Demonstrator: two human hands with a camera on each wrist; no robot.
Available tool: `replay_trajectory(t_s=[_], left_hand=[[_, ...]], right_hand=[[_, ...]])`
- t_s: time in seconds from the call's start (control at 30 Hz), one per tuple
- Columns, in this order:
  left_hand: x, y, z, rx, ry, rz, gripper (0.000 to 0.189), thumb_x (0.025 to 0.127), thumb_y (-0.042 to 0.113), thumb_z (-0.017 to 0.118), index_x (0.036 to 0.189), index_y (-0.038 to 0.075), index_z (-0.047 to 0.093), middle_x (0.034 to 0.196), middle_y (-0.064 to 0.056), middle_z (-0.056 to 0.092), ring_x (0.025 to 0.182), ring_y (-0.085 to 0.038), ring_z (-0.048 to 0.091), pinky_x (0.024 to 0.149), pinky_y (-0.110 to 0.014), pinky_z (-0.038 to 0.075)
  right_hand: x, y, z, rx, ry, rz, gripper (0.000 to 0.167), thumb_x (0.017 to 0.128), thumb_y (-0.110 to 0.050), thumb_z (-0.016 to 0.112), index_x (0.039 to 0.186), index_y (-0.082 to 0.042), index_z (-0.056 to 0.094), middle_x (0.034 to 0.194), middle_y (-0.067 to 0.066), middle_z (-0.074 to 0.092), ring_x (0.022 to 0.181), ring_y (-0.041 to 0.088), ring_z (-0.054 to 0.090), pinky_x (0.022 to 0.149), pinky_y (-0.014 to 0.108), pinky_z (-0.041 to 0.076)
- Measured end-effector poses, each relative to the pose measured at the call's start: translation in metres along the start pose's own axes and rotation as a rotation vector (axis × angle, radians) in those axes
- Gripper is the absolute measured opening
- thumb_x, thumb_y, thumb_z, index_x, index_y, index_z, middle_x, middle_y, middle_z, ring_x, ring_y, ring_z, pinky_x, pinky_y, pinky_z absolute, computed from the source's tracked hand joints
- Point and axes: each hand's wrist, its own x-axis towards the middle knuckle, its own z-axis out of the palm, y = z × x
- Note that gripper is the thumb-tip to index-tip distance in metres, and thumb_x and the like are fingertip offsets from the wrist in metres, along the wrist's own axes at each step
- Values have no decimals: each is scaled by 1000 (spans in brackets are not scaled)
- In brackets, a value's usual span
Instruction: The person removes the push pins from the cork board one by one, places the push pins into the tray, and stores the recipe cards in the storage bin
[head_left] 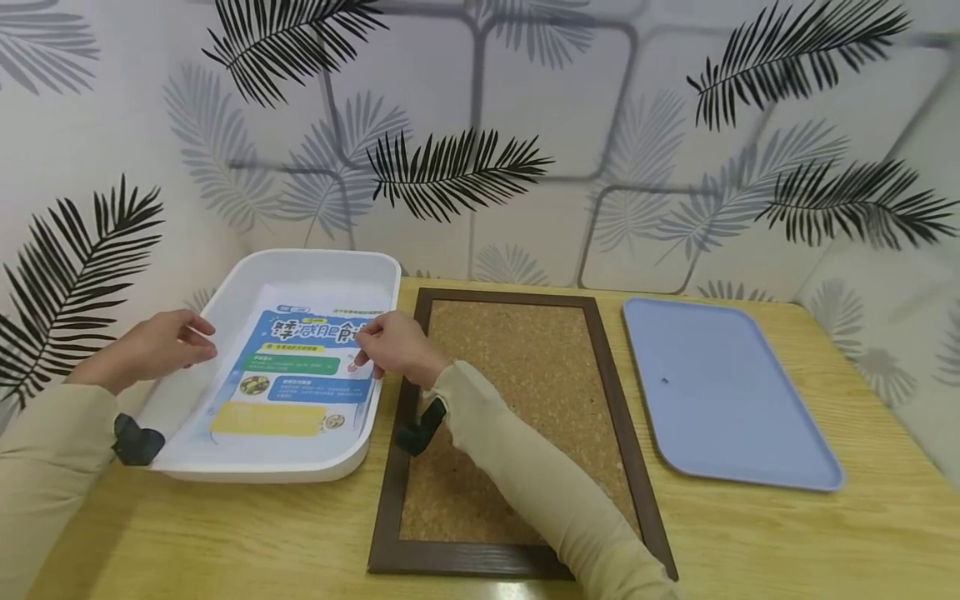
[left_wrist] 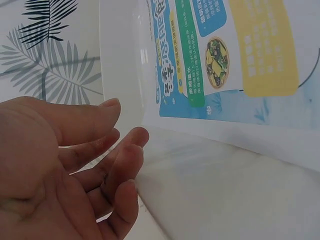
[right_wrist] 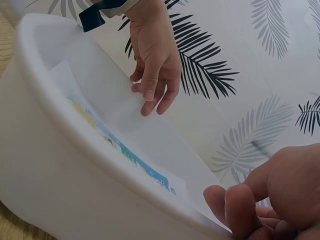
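Note:
A printed poster [head_left: 296, 367] with blue, green and yellow blocks lies in a white plastic tub [head_left: 247, 468], over white paper. My left hand [head_left: 168, 346] hovers at the tub's left rim, its fingers loosely bent and holding nothing. In the left wrist view, that hand [left_wrist: 85, 160] is apart from the poster's edge. My right hand [head_left: 401, 346] is over the tub's right rim, fingertips overlapping the poster's right side. The right wrist view shows its fingers [right_wrist: 240, 207] loosely curled close to the rim, with nothing visible between them.
A cork board [head_left: 525, 367] with a dark brown frame lies right of the tub, partly under my right forearm. Farther right is a flat light-blue tray [head_left: 727, 392] on the wooden table [head_left: 892, 483]. A leaf-patterned curtain [head_left: 525, 100] hangs behind.

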Motion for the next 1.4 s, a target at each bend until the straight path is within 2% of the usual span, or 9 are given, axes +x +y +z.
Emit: replay_trajectory(t_s=[0.2, 0.33, 0.53, 0.7, 0.77, 0.97, 1.17, 1.3, 1.4], left_hand=[[-1, -4, -6, 40, -29, 75, 49, 95, 16, 57, 128, -16, 38, 112, -32, 54, 93, -35, 61, 78, -45, 54], [-5, -4, -11, 38, -63, 112, 48, 97, 16, 55, 129, -16, 37, 114, -31, 54, 93, -31, 64, 76, -39, 54], [-8, -4, -8, 20, -67, 131, 48, 100, 21, 52, 129, -14, 37, 113, -29, 56, 95, -30, 63, 74, -34, 51], [-10, -4, -5, 22, -72, 133, 50, 100, 24, 52, 129, -14, 38, 111, -25, 57, 95, -28, 62, 75, -35, 51], [-13, -2, -3, 36, -64, 146, 49, 100, 23, 52, 128, -14, 40, 111, -24, 57, 94, -27, 61, 74, -34, 51], [-28, 23, 13, 100, -60, 280, 38, 97, 21, 57, 122, -7, 51, 112, -18, 60, 91, -21, 55, 71, -28, 47], [-36, 56, 34, 121, -89, 445, 28, 97, 15, 57, 119, -2, 53, 118, -17, 60, 98, -21, 58, 78, -34, 50], [-41, 72, 49, 124, -87, 502, 34, 97, 16, 57, 123, -5, 51, 123, -23, 56, 103, -31, 58, 84, -42, 51], [-48, 80, 56, 127, -54, 519, 41, 95, 21, 61, 125, -5, 50, 126, -24, 54, 110, -39, 55, 90, -51, 48]], right_hand=[[0, 1, 1, 11, 15, -9, 27, 99, -17, 53, 117, 1, 63, 92, 21, 71, 47, 17, 50, 52, 28, 42], [-1, 4, -1, 21, 4, -29, 28, 99, -18, 53, 118, 1, 62, 91, 21, 71, 46, 14, 51, 54, 28, 45], [-4, 13, -11, 46, -22, -111, 28, 100, -18, 52, 116, 4, 62, 87, 20, 68, 55, 21, 56, 61, 29, 49], [-12, 21, -17, 81, -44, -154, 26, 100, -18, 51, 113, 3, 61, 82, 11, 63, 64, 17, 58, 71, 35, 53], [-17, 25, -18, 82, -53, -172, 24, 100, -16, 51, 113, 2, 60, 84, 11, 62, 71, 21, 60, 73, 36, 54], [-37, 41, -33, 48, -25, -257, 20, 100, -8, 47, 112, 4, 56, 93, 25, 61, 76, 34, 61, 64, 29, 52], [-62, 63, -64, 8, 51, -309, 21, 99, -6, 46, 112, 8, 55, 90, 23, 61, 73, 28, 59, 60, 23, 46], [-84, 82, -86, -50, 91, -310, 22, 99, -7, 50, 115, 7, 52, 91, 17, 62, 74, 23, 57, 64, 24, 47], [-98, 95, -99, -86, 128, -306, 25, 98, -9, 52, 117, 7, 50, 92, 15, 61, 74, 20, 55, 66, 25, 46]])
